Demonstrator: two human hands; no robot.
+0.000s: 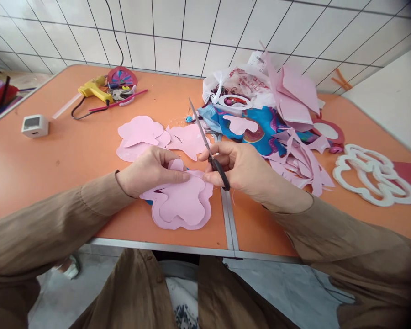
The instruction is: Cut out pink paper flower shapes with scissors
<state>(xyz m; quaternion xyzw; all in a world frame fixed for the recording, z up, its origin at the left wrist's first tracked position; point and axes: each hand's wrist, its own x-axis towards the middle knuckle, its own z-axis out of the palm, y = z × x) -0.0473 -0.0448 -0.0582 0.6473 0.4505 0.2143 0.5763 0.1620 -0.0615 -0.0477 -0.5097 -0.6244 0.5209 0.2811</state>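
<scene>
My left hand [155, 172] pinches a stack of pink paper cutouts [183, 205] with wavy edges, low over the table's front. A bit of blue shows beneath their left side. In my right hand [238, 167] is a pair of scissors [205, 137] with black handles, blades pointing up and away; the fingertips of that hand also touch the right edge of the cutouts. Just beyond my left hand lie more rounded pink cutouts [140, 132]. Beside them is a pink piece [187, 138] with a small drawn wavy line.
A yellow glue gun [96, 89] lies back left near a small white cube [35, 125]. Pink paper scraps [299, 164], blue patterned fabric [260, 132] and a white plastic bag [241, 84] pile up at the back right. White cloud-shaped outlines [373, 176] lie far right.
</scene>
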